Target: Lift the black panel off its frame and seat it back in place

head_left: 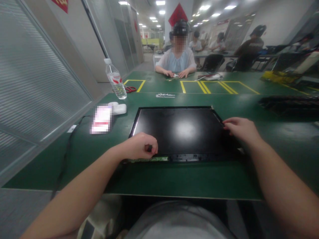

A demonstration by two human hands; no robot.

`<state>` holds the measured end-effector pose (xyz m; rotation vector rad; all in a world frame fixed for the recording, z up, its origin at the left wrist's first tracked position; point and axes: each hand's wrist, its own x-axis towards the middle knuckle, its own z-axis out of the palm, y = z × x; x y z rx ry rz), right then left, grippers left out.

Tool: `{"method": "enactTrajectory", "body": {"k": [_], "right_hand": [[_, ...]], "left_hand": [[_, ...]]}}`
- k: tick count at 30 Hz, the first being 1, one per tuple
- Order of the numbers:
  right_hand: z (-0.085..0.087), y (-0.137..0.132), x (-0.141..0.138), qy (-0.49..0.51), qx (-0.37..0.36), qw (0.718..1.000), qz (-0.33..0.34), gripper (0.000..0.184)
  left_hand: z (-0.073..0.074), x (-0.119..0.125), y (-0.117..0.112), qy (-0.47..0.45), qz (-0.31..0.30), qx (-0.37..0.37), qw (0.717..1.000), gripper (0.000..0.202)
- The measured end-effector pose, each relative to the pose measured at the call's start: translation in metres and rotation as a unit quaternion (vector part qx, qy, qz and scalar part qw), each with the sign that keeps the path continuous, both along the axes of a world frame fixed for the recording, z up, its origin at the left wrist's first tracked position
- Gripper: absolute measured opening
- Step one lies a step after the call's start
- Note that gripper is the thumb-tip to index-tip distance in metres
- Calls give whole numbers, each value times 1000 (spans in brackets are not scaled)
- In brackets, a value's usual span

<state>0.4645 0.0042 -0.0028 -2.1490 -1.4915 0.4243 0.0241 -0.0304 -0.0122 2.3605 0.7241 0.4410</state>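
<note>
A black flat display panel lies face up on the green table, its dark screen reflecting a bright spot of light. A green circuit board strip shows along its near edge at the left. Over the panel's near left corner is my left hand, its fingers curled in towards the thumb; whatever they hold, if anything, is hidden. My right hand has its thumb and fingertips pinched together at the panel's right edge, on the thin black frame.
Left of the panel stand a water bottle and a lit phone beside a white object. Red-handled scissors lie behind the bottle. Small pale pieces lie beyond the panel. A person sits opposite. Dark stacked parts lie right.
</note>
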Motion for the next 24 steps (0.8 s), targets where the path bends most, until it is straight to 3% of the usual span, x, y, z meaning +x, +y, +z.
{"method": "enactTrajectory", "body": {"k": [24], "right_hand": [[2,-1,-3,-10,-12,1000,-1,25]], "left_hand": [[1,-1,0,8,10,-27,1000,14]]}}
